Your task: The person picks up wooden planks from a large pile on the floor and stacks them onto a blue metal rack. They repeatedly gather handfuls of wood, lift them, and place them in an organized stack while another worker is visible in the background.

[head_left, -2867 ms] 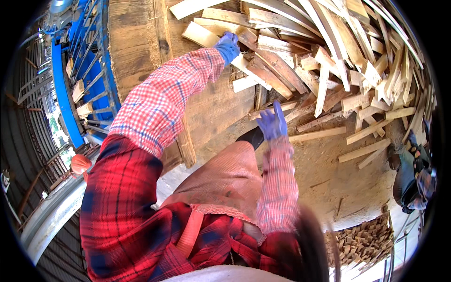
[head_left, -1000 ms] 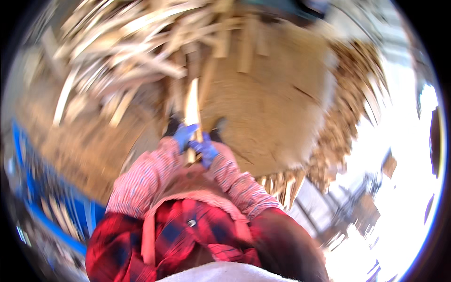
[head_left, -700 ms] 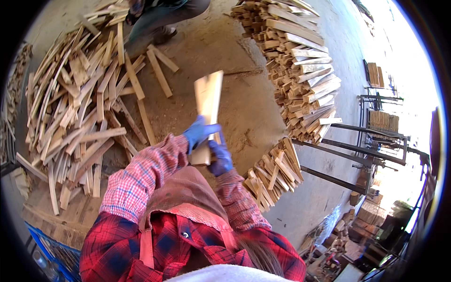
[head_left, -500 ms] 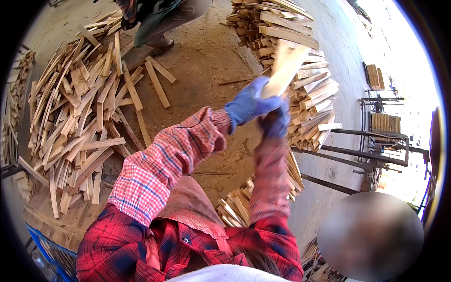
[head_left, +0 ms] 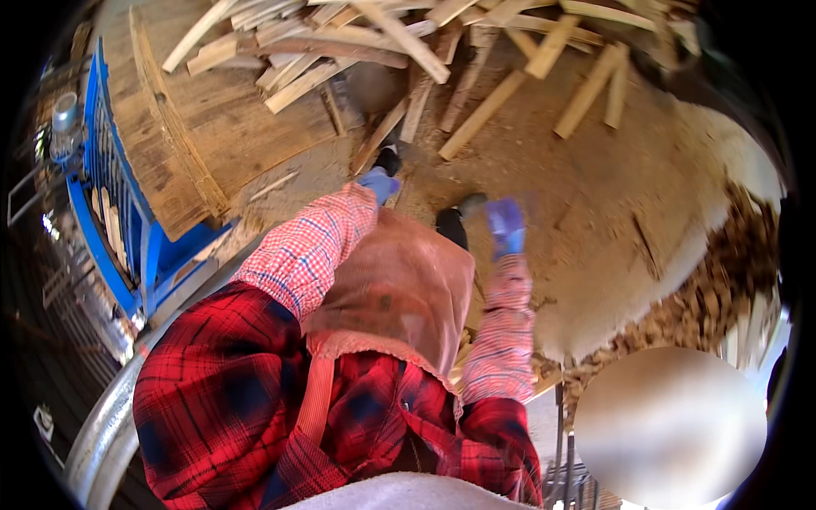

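Observation:
My left hand (head_left: 380, 184), in a blue glove, hangs low past the left edge of my reddish apron (head_left: 387, 280). My right hand (head_left: 507, 225), also gloved in blue, is out to the right of the apron, apart from the left one. No wooden slat shows in either hand, but motion smears the fingers. Ahead of both hands lies a loose heap of wooden slats (head_left: 365, 47). The slat nearest my left hand (head_left: 380, 136) lies on the floor just beyond it.
On the left stand a wooden board surface (head_left: 246, 136) and a blue metal frame (head_left: 119, 195), with a shiny metal pipe (head_left: 110, 425) nearer me. A blurred stack of wood pieces (head_left: 714, 280) curves along the right. Sawdust covers the brown floor (head_left: 586, 204).
My body has turned left, from the stacked slats toward the loose heap. The slat both hands held at the stack is no longer in them. The hands have come apart and lowered.

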Demonstrator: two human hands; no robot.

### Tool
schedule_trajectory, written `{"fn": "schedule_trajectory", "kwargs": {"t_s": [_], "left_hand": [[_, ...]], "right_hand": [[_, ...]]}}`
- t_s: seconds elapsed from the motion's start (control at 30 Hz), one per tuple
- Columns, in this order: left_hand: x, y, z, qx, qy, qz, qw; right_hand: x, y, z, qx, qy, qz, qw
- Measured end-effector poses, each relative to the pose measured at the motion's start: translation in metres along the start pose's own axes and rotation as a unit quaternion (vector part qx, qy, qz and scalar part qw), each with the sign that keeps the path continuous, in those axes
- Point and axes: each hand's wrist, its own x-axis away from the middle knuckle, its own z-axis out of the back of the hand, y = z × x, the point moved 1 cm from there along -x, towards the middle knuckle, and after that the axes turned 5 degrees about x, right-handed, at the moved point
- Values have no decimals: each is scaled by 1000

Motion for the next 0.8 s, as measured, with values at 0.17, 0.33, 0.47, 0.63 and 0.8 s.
{"fn": "schedule_trajectory", "kwargs": {"t_s": [0.17, 0.33, 0.47, 0.63, 0.8], "left_hand": [[-125, -110, 4, 49, 23, 114, 992], [-234, -110, -28, 32, -38, 70, 996], [-275, -171, -69, 76, -40, 72, 994], [-263, -173, -65, 133, -33, 52, 989], [-221, -166, -29, 201, 55, -44, 977]], "right_hand": [[-22, -125, -145, -493, -158, -235, 823], [-176, -44, -251, -252, -173, -172, 936], [-339, -102, -273, -282, -73, -125, 948], [-424, -143, -284, -500, 47, -192, 843], [-416, -110, -278, -414, 47, -222, 881]]}}
